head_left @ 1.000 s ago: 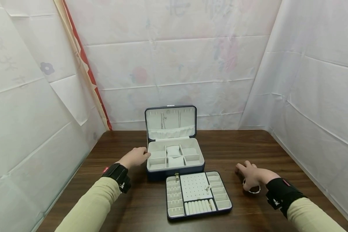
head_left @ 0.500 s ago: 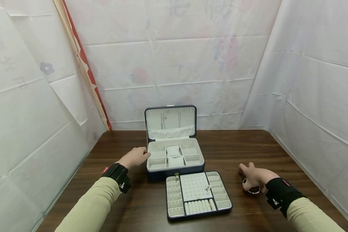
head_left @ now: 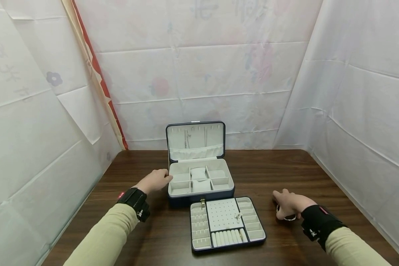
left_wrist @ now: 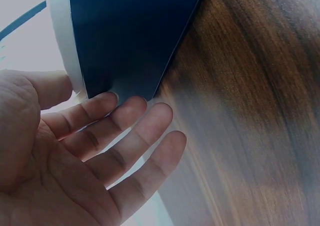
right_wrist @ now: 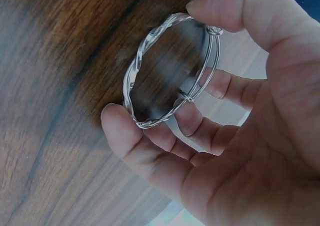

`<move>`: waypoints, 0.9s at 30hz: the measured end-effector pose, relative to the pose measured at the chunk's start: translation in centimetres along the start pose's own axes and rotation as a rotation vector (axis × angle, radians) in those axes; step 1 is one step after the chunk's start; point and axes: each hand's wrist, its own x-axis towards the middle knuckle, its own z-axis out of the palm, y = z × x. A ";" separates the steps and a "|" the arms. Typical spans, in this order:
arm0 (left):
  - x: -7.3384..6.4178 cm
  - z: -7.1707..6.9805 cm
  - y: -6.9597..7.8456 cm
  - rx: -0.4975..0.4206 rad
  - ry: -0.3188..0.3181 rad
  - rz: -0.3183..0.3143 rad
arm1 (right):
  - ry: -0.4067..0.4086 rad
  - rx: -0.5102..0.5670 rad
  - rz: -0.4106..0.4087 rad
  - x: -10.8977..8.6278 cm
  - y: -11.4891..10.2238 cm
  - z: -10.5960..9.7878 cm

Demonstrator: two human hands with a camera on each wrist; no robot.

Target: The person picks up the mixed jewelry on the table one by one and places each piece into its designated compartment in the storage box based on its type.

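Observation:
An open navy jewellery box (head_left: 185, 201) with a pale divided inside stands on the table. My left hand (head_left: 153, 180) is at its left side. In the left wrist view the thumb lies at the box's pale rim and the forefinger touches the navy outer wall (left_wrist: 125, 30), the other fingers spread loosely below. To the right, low over the table, my right hand (head_left: 288, 202) holds a silver twisted bangle (right_wrist: 132, 78) between thumb and fingers. In the head view the hand partly hides the bangle (head_left: 289, 219).
In front of the box lies a lift-out jewellery tray (head_left: 227, 246) with ring rolls (head_left: 227, 237), an earring panel (head_left: 219, 214) and small earrings (head_left: 238, 217). Thin necklaces (head_left: 206, 136) hang in the raised lid (head_left: 195, 150). White sheeting (head_left: 199, 74) surrounds the brown table (head_left: 266, 166).
My right hand has shifted slightly, first to the right and then back left and a little lower, and the bangle has turned so less of it shows. The left hand, box and tray are unmoved.

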 end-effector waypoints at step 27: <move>0.0 -0.1 0.2 -0.026 -0.010 0.006 | -0.002 0.180 -0.126 -0.4 1.5 -0.5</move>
